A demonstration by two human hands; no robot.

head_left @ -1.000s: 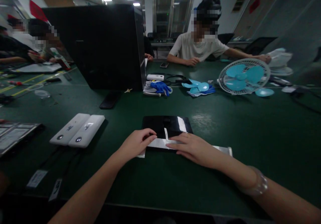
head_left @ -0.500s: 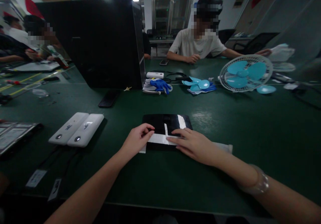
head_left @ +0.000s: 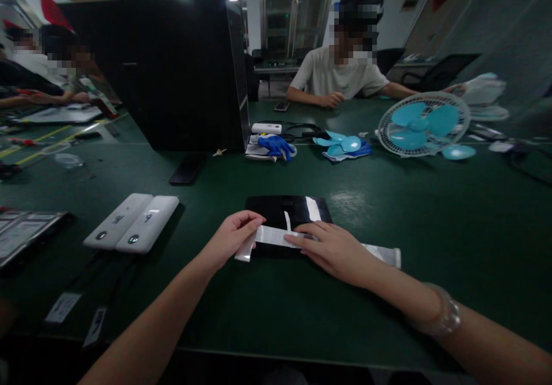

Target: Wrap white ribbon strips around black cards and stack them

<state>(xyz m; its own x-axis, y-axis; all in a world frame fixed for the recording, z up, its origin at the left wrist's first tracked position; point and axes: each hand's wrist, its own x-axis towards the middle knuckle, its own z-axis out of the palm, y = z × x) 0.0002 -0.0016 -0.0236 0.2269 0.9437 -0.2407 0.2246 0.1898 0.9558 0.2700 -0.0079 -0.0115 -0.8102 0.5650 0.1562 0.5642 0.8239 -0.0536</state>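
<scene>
left hand (head_left: 230, 236): grip pinched on white strip (head_left: 271, 236). right hand (head_left: 332, 249): flat, fingers pressing strip onto black pad (head_left: 282, 208). green table (head_left: 431, 224).

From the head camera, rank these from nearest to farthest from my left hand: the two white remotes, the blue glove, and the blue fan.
From the left hand:
1. Two white remotes, on its left, side by side.
2. Blue glove, ahead, beside the black box.
3. Blue fan, far ahead on the right.
</scene>
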